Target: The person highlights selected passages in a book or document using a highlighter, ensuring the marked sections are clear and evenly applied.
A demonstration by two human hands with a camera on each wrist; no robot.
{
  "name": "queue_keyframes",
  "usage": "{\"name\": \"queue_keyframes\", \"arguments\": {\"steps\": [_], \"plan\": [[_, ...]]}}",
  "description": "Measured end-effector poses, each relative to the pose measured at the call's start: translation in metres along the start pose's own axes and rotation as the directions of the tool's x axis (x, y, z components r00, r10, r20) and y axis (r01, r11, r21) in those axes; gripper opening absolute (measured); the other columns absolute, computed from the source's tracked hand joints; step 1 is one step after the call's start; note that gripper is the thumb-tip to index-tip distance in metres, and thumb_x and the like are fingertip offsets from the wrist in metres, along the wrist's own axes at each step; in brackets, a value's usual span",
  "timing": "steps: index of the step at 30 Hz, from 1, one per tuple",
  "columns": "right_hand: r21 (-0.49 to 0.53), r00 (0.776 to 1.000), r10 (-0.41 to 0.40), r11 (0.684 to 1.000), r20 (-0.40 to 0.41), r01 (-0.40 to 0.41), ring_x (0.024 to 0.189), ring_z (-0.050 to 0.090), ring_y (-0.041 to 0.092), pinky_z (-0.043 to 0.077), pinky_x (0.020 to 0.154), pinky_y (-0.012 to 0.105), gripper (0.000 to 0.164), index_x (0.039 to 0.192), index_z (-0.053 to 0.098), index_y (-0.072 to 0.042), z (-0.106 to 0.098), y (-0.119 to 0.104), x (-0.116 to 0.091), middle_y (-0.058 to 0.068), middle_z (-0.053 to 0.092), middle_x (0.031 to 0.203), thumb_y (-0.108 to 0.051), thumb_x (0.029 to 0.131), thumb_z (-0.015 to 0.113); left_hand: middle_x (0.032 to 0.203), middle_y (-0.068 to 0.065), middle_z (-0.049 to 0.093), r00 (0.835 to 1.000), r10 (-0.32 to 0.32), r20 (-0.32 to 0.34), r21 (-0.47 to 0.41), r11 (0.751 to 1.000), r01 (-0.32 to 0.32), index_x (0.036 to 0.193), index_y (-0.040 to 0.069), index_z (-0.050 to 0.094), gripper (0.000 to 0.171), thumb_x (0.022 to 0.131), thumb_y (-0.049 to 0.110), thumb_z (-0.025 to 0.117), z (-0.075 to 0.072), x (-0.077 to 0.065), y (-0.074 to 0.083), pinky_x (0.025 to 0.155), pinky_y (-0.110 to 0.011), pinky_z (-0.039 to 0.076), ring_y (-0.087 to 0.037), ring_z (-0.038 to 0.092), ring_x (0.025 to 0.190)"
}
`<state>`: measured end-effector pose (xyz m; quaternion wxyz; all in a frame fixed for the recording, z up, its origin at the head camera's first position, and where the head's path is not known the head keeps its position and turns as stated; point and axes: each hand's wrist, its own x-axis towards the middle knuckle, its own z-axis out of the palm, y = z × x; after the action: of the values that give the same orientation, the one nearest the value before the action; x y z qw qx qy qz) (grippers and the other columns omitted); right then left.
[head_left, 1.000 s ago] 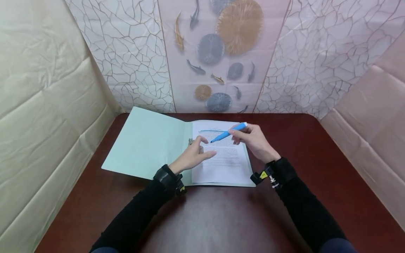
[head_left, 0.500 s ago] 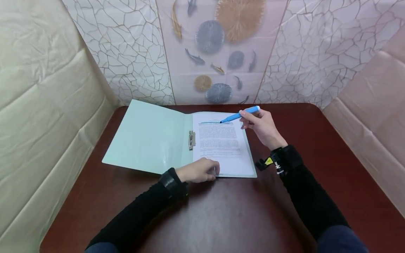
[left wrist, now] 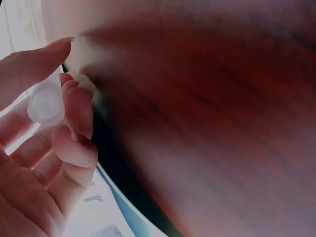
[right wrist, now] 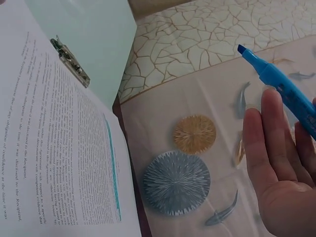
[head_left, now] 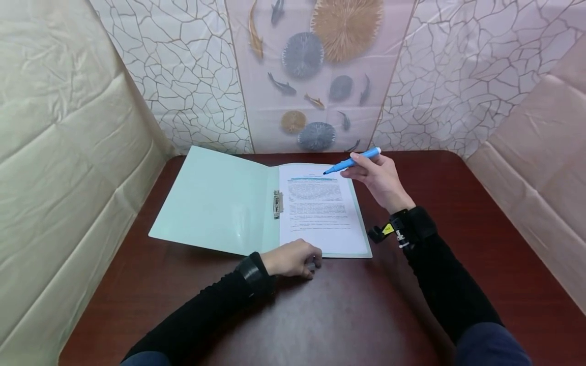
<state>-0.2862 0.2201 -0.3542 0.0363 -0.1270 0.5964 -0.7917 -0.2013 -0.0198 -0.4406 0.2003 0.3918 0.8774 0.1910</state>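
Note:
My right hand (head_left: 382,180) pinches a blue highlighter (head_left: 351,161) above the top right of the printed page (head_left: 316,206). In the right wrist view the highlighter's dark chisel tip (right wrist: 241,48) is bare and apart from the paper. A blue stroke (right wrist: 112,153) marks a line near the top of the text. My left hand (head_left: 293,258) is at the front edge of the folder, low by the table. Its thumb and fingers hold a small translucent whitish cap (left wrist: 47,102), largely covered by the fingers in the head view.
The pale green folder (head_left: 215,203) lies open, its cover spread to the left. A metal clip (head_left: 277,204) sits along the spine, left of the pages. Beneath is a dark red-brown table (head_left: 329,315); patterned cloth (head_left: 316,91) hangs behind it.
My left hand has moved from over the page toward me, to the folder's front edge. My right hand has lifted the highlighter up and to the right, away from the text.

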Motion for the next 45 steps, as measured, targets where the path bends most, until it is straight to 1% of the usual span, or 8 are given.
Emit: {"name": "queue_keyframes", "arguments": {"steps": [5,9,15,22,29,35,40,45], "plan": [[0.033,1.0,-0.004,0.999,-0.03,0.005,0.08,0.074,0.019,0.056,0.088,0.032,0.019,0.093,0.061,-0.003,0.005,-0.002,0.002,0.008,0.075,0.082,-0.022,0.093,0.064,0.082,0.005,0.064,1.0,0.004,-0.003,0.014,1.0,-0.004,0.099,0.013,0.07,0.022,0.079,0.013,0.078,0.0,-0.002,0.0,0.062,-0.016,0.041,-0.006,0.05,0.069],[0.058,0.999,-0.017,0.998,-0.047,0.02,0.077,0.074,0.019,0.057,0.085,0.032,0.018,0.089,0.057,-0.005,0.008,-0.002,0.003,0.007,0.074,0.077,-0.021,0.096,0.06,0.081,0.006,0.062,1.0,0.008,-0.005,0.031,0.999,-0.008,0.1,0.014,0.069,0.022,0.079,0.012,0.078,0.0,-0.003,0.001,0.062,-0.016,0.041,-0.006,0.051,0.069],[0.079,0.995,-0.068,0.994,-0.071,0.074,0.07,0.074,0.02,0.059,0.078,0.032,0.023,0.079,0.052,-0.005,0.012,-0.003,0.007,0.006,0.072,0.071,-0.018,0.099,0.054,0.08,0.007,0.061,1.0,0.014,-0.012,0.061,0.998,-0.013,0.1,0.014,0.069,0.023,0.079,0.012,0.078,0.0,-0.004,0.001,0.063,-0.017,0.042,-0.007,0.051,0.071],[0.107,0.991,-0.115,0.987,-0.068,0.122,0.064,0.072,0.019,0.059,0.072,0.033,0.029,0.071,0.05,-0.003,0.014,-0.005,0.008,0.007,0.07,0.066,-0.013,0.098,0.054,0.081,0.008,0.06,1.0,0.021,-0.016,0.1,0.995,-0.02,0.101,0.015,0.069,0.023,0.079,0.012,0.077,0.001,-0.004,0.001,0.064,-0.017,0.043,-0.007,0.052,0.072],[0.1,0.985,-0.151,0.982,-0.079,0.159,0.06,0.071,0.016,0.059,0.07,0.031,0.023,0.077,0.057,-0.002,0.015,-0.006,0.008,0.006,0.07,0.064,-0.015,0.095,0.06,0.082,0.008,0.062,1.0,0.019,-0.014,0.111,0.994,-0.017,0.101,0.015,0.07,0.023,0.079,0.011,0.076,-0.001,-0.005,0.003,0.064,-0.017,0.044,-0.007,0.054,0.072],[0.071,0.986,-0.136,0.987,-0.092,0.143,0.06,0.07,0.015,0.059,0.071,0.03,0.014,0.086,0.056,-0.003,0.015,-0.005,0.007,0.006,0.072,0.07,-0.013,0.094,0.062,0.082,0.008,0.061,1.0,0.015,-0.014,0.112,0.994,-0.013,0.102,0.015,0.07,0.023,0.08,0.011,0.076,-0.001,-0.006,0.003,0.064,-0.017,0.043,-0.007,0.054,0.072],[0.085,0.989,-0.136,0.986,-0.05,0.14,0.063,0.071,0.017,0.059,0.073,0.032,0.016,0.095,0.049,-0.001,0.015,-0.006,0.007,0.011,0.073,0.084,-0.013,0.095,0.06,0.083,0.008,0.062,1.0,0.022,-0.02,0.108,0.994,-0.02,0.101,0.015,0.07,0.023,0.079,0.011,0.076,0.0,-0.006,0.002,0.064,-0.017,0.044,-0.007,0.054,0.073],[0.116,0.992,-0.129,0.985,0.002,0.128,0.072,0.074,0.02,0.058,0.077,0.035,0.016,0.098,0.047,-0.001,0.015,-0.008,0.007,0.019,0.073,0.098,-0.015,0.097,0.056,0.083,0.007,0.062,1.0,0.023,-0.021,0.101,0.995,-0.021,0.102,0.015,0.069,0.023,0.079,0.01,0.076,0.0,-0.006,0.002,0.065,-0.018,0.044,-0.007,0.054,0.073]]}}
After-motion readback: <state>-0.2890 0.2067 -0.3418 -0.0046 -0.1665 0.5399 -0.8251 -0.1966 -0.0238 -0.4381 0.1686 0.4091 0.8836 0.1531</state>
